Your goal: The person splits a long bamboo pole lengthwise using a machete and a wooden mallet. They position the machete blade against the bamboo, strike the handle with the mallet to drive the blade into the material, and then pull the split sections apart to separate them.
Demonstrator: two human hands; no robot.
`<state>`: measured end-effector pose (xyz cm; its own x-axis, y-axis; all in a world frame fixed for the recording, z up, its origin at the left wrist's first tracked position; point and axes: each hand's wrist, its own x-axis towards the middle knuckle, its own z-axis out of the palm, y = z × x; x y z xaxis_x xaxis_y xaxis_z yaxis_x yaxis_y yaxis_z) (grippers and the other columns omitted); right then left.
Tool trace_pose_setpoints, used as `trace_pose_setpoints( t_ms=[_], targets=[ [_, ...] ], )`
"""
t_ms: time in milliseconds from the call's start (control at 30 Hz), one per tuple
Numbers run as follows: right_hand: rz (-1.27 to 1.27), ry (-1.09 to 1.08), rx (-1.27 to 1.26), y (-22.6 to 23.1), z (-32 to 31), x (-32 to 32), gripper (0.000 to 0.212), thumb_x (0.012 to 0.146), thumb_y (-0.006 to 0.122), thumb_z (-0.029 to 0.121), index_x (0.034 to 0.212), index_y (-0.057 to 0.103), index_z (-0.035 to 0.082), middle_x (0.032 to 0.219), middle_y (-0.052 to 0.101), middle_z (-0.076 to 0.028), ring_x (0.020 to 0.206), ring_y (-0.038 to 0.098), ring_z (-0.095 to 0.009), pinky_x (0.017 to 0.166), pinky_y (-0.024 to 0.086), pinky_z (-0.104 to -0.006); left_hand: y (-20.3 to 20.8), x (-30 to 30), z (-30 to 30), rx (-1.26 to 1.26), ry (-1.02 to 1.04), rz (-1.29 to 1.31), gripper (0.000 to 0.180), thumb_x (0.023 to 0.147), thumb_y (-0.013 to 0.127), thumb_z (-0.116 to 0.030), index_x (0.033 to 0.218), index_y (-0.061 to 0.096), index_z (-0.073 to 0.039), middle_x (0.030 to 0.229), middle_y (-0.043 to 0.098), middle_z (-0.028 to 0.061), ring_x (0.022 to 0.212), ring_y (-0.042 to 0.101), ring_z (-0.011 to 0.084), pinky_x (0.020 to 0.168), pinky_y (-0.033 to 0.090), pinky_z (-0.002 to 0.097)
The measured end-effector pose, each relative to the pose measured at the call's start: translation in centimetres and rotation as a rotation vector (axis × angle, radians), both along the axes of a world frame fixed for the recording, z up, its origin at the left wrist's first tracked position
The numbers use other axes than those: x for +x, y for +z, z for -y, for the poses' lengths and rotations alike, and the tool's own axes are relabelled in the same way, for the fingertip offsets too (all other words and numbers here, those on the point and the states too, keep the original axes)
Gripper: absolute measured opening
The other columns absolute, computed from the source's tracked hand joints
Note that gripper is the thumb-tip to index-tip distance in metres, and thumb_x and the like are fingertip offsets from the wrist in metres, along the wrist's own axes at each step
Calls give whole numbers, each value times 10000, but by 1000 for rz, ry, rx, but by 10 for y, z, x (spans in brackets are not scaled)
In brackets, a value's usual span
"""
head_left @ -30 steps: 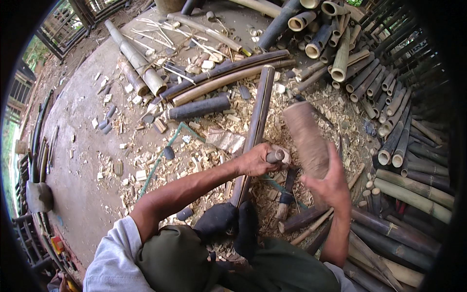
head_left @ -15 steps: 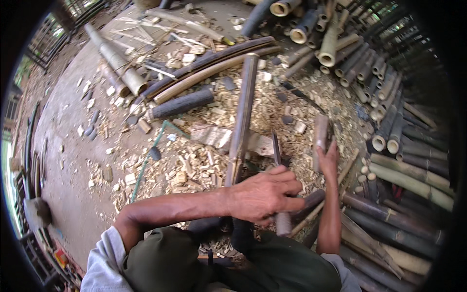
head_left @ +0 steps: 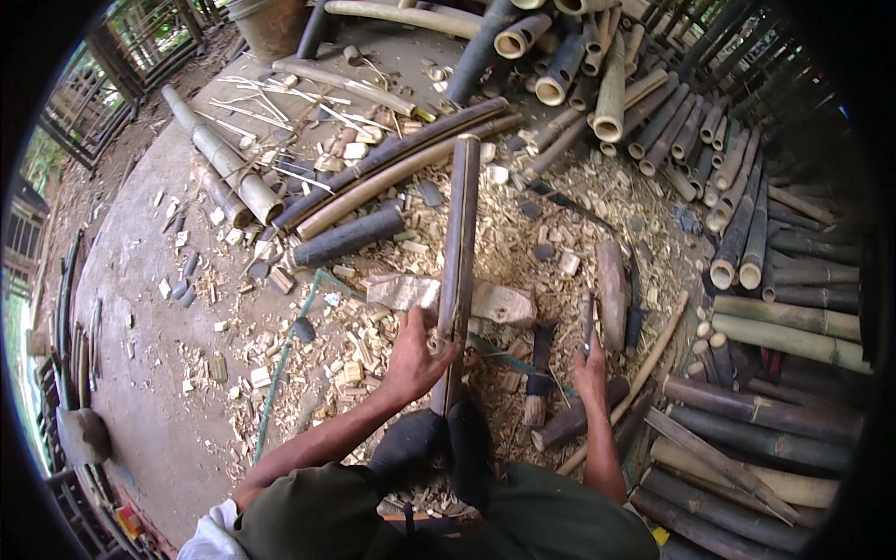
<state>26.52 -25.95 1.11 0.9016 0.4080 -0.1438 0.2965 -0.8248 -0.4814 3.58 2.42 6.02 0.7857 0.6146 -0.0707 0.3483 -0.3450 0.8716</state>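
A dark bamboo pole lies lengthwise across a rough pale wood block, its near end by my feet. My left hand is at its near part, fingers closed against the side. In my right hand is a narrow-bladed tool, pointing away from me; the handle is mostly hidden in my fingers. Beside that hand lies a thick wooden club, apart from it. Between my hands, another dark-bladed tool with a pale handle rests on the wood chips.
Wood chips cover the floor around the block. Long dark bamboo pieces lie beyond it. Stacked bamboo poles fill the right side and far right. A green strip lies left of my left arm. A bucket stands far off.
My left hand has moved left from a tool's handle onto the bamboo pole. My right hand has left the wooden club and now holds the narrow-bladed tool.
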Motion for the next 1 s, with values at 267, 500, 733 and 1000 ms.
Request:
trace_pose_setpoints(
  t_ms=[267, 500, 733, 1000],
  targets=[
    [-23, 172, -209, 27, -12, -79, 551, 902, 726, 322, 1318, 513, 29, 1142, 591, -253, 1025, 608, -463, 895, 490, -561, -48, -19, -4, -300, -136, -332, 640, 794, 862, -465, 1149, 716, 47, 1028, 752, 218, 934, 726, 276, 854, 554, 414],
    [-29, 141, -17, 4, -11, -90, 544, 882, 713, 314, 1288, 497, 23, 1095, 612, -243, 1024, 641, -431, 855, 508, -518, -27, -27, 16, -110, -255, -713, 692, 758, 799, -672, 1008, 716, -31, 945, 751, 180, 900, 745, 338, 854, 563, 474],
    [-794, -366, 974, 69, -47, -103, 300, 930, 515, 268, 1079, 519, 8, 860, 616, -137, 644, 646, -244, 508, 550, -382, -42, -44, 11, -407, -50, -288, 882, 750, 899, -511, 1280, 591, 122, 1177, 693, 265, 1121, 673, 341, 1001, 519, 435],
    [-1115, -189, 880, 100, -108, -136, 519, 836, 502, 186, 1296, 509, -54, 846, 634, -182, 641, 666, -250, 569, 614, -382, -47, -20, 15, -472, 16, -196, 468, 771, 890, -319, 994, 729, 60, 830, 749, 190, 758, 731, 242, 749, 571, 399]
  ],
)
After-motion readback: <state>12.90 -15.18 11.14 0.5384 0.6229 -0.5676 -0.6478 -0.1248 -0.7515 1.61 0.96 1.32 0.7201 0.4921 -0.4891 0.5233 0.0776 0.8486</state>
